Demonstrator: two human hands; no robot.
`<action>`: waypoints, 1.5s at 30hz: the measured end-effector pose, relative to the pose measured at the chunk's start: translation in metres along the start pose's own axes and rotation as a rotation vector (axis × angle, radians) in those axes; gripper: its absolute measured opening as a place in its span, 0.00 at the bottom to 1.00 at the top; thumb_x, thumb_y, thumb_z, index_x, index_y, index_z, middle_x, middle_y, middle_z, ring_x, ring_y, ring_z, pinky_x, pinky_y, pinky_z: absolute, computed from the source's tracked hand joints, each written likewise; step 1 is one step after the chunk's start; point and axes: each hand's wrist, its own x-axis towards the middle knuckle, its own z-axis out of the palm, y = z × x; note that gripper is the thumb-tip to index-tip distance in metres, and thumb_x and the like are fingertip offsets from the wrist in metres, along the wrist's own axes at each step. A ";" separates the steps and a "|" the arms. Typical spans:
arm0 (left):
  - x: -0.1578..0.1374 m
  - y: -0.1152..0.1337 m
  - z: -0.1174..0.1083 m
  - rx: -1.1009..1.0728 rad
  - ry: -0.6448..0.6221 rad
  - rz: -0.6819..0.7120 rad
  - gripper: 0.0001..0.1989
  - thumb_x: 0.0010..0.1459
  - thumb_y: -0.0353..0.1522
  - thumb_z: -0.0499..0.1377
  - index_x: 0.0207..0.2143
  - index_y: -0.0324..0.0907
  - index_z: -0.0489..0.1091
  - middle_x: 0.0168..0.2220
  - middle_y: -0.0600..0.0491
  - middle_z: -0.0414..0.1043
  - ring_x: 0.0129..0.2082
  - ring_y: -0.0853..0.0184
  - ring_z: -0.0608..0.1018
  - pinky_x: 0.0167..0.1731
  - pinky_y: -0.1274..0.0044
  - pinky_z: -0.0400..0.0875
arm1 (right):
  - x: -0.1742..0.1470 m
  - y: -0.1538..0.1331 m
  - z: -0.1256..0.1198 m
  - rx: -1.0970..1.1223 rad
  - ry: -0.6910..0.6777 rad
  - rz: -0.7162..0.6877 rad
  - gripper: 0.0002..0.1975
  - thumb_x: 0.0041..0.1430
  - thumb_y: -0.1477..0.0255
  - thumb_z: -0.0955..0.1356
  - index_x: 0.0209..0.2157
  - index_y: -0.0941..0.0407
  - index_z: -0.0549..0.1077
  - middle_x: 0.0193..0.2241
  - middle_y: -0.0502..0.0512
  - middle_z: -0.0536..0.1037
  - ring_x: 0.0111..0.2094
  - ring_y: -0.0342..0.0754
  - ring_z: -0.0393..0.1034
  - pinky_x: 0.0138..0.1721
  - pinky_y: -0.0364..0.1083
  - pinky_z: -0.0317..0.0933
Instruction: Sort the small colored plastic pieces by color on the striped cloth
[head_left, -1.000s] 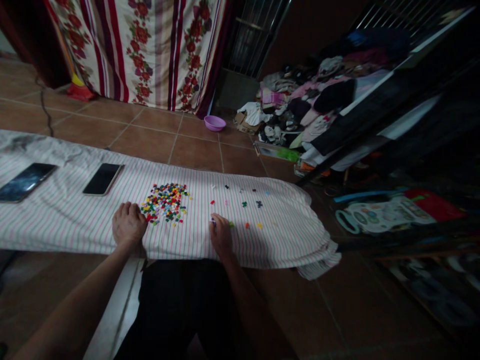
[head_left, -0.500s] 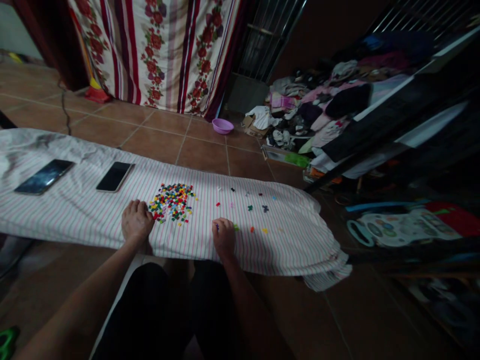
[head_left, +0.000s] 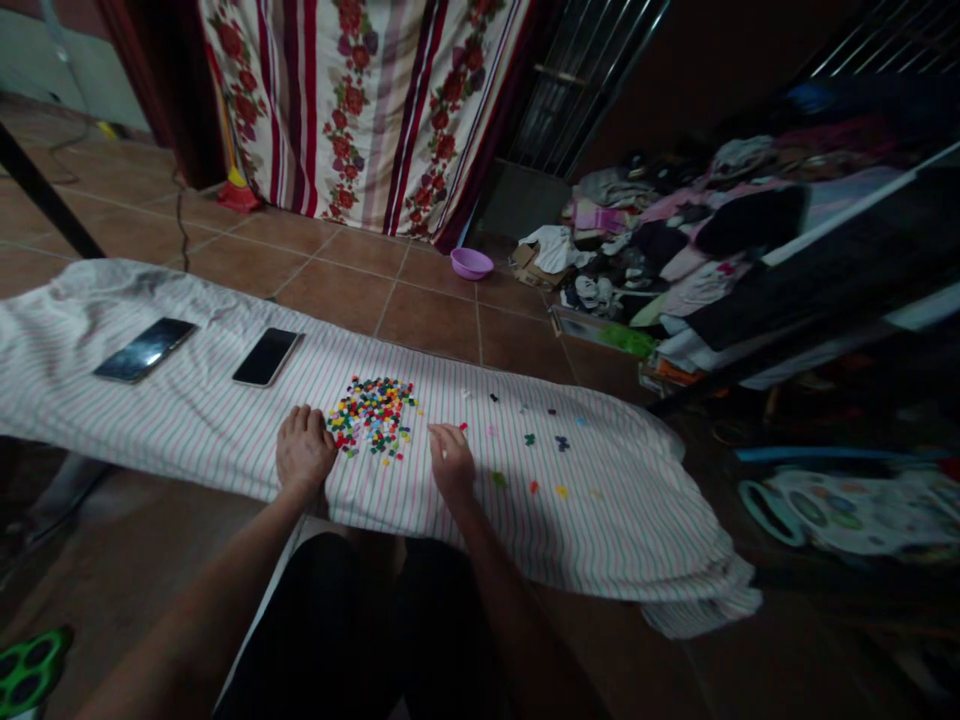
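A pile of tiny coloured bead-like pieces lies on the striped cloth. My left hand rests palm down at the pile's left edge, fingers loosely laid on the cloth. To the right of the pile is my right hand, its fingers loosely stretched toward the pile, with no piece visible in them. Beyond it sit small sorted groups in rows, among them a green group, a dark grey group, a lime green group and a yellow group. Cloth under my right hand is hidden.
Two dark-screened devices, a larger one and a phone, lie on the cloth at left. On the tiled floor beyond stands a purple basin. A heap of clothes fills the far right; a floral curtain hangs behind.
My right hand has shifted left over the cloth toward the pile, and its fingers have loosened; the dark purple piece seen at them no longer shows. My left hand stays by the pile. The view has turned left.
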 end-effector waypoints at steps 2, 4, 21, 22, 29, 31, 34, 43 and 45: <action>0.000 0.000 0.001 -0.002 -0.002 -0.001 0.20 0.57 0.30 0.49 0.51 0.34 0.69 0.57 0.36 0.68 0.62 0.51 0.64 0.60 0.60 0.58 | 0.016 -0.006 0.016 0.026 -0.061 0.028 0.16 0.62 0.76 0.60 0.43 0.55 0.77 0.40 0.57 0.76 0.43 0.47 0.71 0.48 0.45 0.65; 0.000 0.000 0.001 0.006 -0.002 -0.001 0.21 0.57 0.30 0.49 0.51 0.33 0.69 0.57 0.36 0.68 0.62 0.51 0.64 0.59 0.60 0.58 | 0.031 -0.010 0.029 0.016 -0.124 0.055 0.16 0.61 0.77 0.61 0.44 0.54 0.77 0.41 0.56 0.75 0.43 0.47 0.71 0.48 0.44 0.65; 0.000 0.001 0.000 0.029 0.011 0.009 0.20 0.57 0.30 0.49 0.50 0.33 0.70 0.56 0.38 0.69 0.61 0.51 0.65 0.60 0.62 0.58 | 0.081 -0.012 0.064 -0.221 -0.436 0.085 0.14 0.61 0.80 0.63 0.40 0.52 0.77 0.38 0.54 0.75 0.41 0.47 0.69 0.44 0.43 0.61; 0.000 0.001 0.000 0.030 0.011 0.009 0.20 0.57 0.30 0.49 0.50 0.33 0.70 0.56 0.37 0.69 0.61 0.51 0.65 0.59 0.62 0.59 | 0.081 -0.013 0.064 -0.228 -0.443 0.084 0.14 0.61 0.80 0.63 0.40 0.52 0.77 0.38 0.53 0.75 0.41 0.47 0.69 0.44 0.43 0.61; 0.000 -0.001 -0.002 -0.035 0.003 0.004 0.21 0.56 0.31 0.50 0.50 0.34 0.69 0.56 0.37 0.68 0.62 0.52 0.64 0.60 0.60 0.58 | 0.078 -0.018 0.062 -0.252 -0.453 0.064 0.12 0.63 0.79 0.62 0.41 0.52 0.75 0.41 0.53 0.74 0.43 0.46 0.67 0.46 0.43 0.61; 0.000 -0.001 -0.002 -0.047 0.001 0.007 0.21 0.56 0.31 0.50 0.50 0.34 0.69 0.56 0.37 0.68 0.62 0.52 0.64 0.60 0.60 0.58 | 0.078 -0.019 0.061 -0.253 -0.441 0.054 0.12 0.63 0.79 0.62 0.41 0.53 0.74 0.41 0.54 0.74 0.43 0.46 0.67 0.46 0.43 0.61; 0.001 -0.001 -0.003 -0.046 0.004 0.013 0.21 0.56 0.31 0.49 0.49 0.33 0.69 0.56 0.36 0.68 0.62 0.51 0.64 0.61 0.60 0.57 | 0.076 -0.020 0.060 -0.255 -0.400 0.043 0.13 0.62 0.79 0.63 0.45 0.54 0.73 0.41 0.55 0.74 0.43 0.47 0.67 0.47 0.43 0.62; 0.001 0.001 -0.004 -0.035 -0.006 0.002 0.20 0.56 0.32 0.49 0.48 0.35 0.69 0.55 0.38 0.68 0.61 0.52 0.64 0.61 0.60 0.57 | 0.066 -0.015 0.048 -0.214 -0.301 0.017 0.10 0.63 0.74 0.63 0.42 0.54 0.75 0.40 0.55 0.74 0.42 0.46 0.68 0.46 0.43 0.62; 0.001 0.001 -0.004 -0.037 -0.005 -0.001 0.20 0.56 0.31 0.49 0.48 0.36 0.69 0.55 0.38 0.68 0.61 0.52 0.64 0.61 0.60 0.57 | 0.065 -0.012 0.040 -0.211 -0.286 0.047 0.11 0.63 0.75 0.63 0.43 0.54 0.74 0.40 0.55 0.74 0.41 0.47 0.68 0.46 0.44 0.62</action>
